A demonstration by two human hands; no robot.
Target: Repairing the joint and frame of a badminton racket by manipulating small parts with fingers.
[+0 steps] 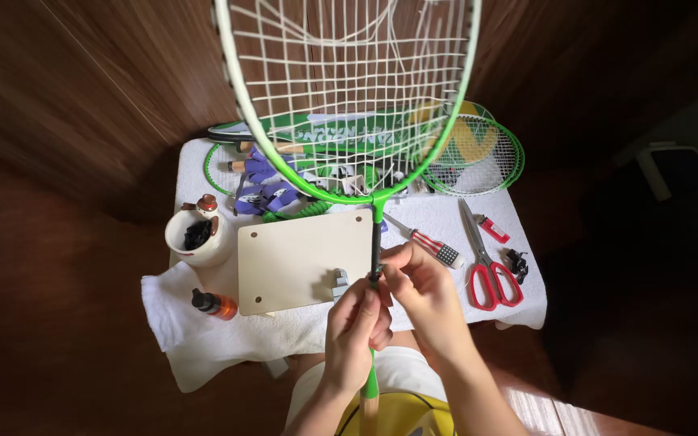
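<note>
Centre frame: left hand and right hand, fingers closed around the racket shaft, apparently working something at it above the board; steady grip needed next.

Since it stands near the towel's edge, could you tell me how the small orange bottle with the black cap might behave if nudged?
The small orange bottle with the black cap lies on its side, so it would probably roll. The soft white towel beneath may slow it. It looks small and likely light.

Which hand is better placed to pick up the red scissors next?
Probably the right hand: it is on the shaft nearest the scissors. The left hand grips lower and farther away.
</note>
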